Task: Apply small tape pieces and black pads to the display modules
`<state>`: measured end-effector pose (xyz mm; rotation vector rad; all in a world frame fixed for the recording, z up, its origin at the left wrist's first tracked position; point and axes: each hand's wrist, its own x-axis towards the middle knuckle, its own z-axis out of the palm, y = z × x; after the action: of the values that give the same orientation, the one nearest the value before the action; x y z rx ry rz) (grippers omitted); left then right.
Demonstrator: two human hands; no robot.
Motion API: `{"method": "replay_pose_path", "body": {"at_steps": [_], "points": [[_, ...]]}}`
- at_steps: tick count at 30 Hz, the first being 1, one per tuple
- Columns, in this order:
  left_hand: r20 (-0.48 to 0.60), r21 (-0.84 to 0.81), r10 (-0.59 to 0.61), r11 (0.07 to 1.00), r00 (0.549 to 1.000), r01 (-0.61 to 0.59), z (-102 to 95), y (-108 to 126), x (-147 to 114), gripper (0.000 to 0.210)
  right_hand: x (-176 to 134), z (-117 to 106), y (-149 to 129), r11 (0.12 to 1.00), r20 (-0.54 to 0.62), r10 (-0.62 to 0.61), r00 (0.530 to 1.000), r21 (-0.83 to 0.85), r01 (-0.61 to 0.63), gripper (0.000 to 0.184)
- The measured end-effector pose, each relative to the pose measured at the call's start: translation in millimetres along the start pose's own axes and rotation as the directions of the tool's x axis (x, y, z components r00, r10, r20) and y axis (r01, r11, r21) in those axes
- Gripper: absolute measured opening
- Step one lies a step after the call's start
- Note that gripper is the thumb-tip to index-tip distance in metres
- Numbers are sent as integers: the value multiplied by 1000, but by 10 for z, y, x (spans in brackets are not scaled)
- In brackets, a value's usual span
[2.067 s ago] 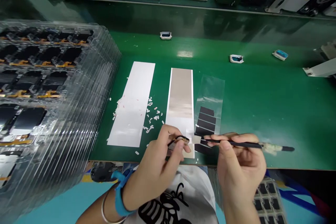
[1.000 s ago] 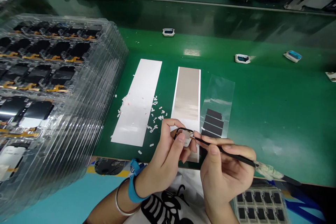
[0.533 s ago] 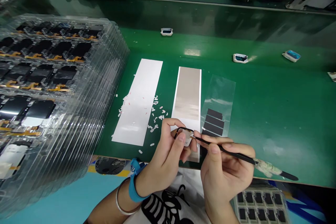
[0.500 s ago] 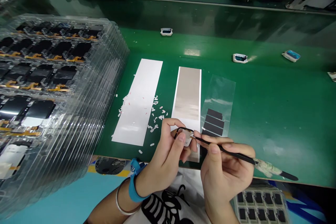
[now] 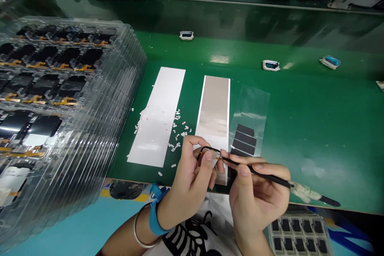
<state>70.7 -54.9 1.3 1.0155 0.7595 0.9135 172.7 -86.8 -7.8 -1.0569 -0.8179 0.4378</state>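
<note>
Between its thumb and fingers my left hand (image 5: 190,186) holds a small watch-size screen module (image 5: 213,153), with a black rim and a pale silver back facing up. Pen-like in my right hand (image 5: 258,196) is a slim black pair of tweezers (image 5: 274,178); its tip meets the module's right edge, by a small connector too tiny to make out. Behind the tweezers, in line with them, is a pale wrapped piece with a black end (image 5: 307,193); whether it belongs to them I cannot tell. Below both hands runs a strip of beige film on white backing (image 5: 213,104).
Stacked clear trays (image 5: 120,68) of screens rise at the left. A white sheet (image 5: 160,116) lies among scattered paper bits. Black strips sit on clear film (image 5: 253,102). Watch cases (image 5: 271,65) stand further back. Below the bench edge, another tray (image 5: 297,230) shows.
The module in my left hand has tilted, so less of its silver back shows. My left hand has shifted slightly; the tweezer tip stays at the module's right edge.
</note>
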Motion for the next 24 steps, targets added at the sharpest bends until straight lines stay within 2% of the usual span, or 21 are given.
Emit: {"method": "replay_pose_path", "body": {"at_steps": [4, 10, 13, 15, 16, 17, 19, 21, 24], "points": [[-43, -14, 13, 1000, 999, -13, 36, 18, 23, 17, 1, -3, -1, 999, 22, 27, 999, 40, -28, 22], [-95, 18, -38, 999, 995, 40, 45, 45, 67, 22, -42, 11, -43, 994, 20, 72, 997, 75, -73, 22], [-89, 74, -63, 995, 994, 70, 30, 55, 57, 23, 81, -105, -99, 999, -12, 33, 999, 3, -33, 20], [-19, 154, -91, 984, 996, 93, 27, 66, 45, 21, 279, -262, -115, 992, -69, -43, 997, -118, 34, 20], [30, 214, -91, 973, 995, 83, 31, 72, 43, 18, 404, -357, -108, 981, -91, -48, 995, -191, 30, 20], [82, 288, -78, 956, 994, 52, 39, 77, 44, 15, 536, -457, -89, 966, -90, -23, 996, -260, -2, 21], [183, 459, -24, 886, 983, -64, 69, 86, 62, 7, 782, -642, -19, 932, 5, 93, 996, -351, -86, 22], [273, 607, 15, 773, 962, -184, 112, 88, 95, 5, 956, -773, 76, 915, 92, 216, 972, -366, -168, 29], [368, 697, -1, 662, 930, -275, 171, 74, 156, 12, 1037, -845, 192, 897, 130, 312, 941, -368, -246, 36]]}}
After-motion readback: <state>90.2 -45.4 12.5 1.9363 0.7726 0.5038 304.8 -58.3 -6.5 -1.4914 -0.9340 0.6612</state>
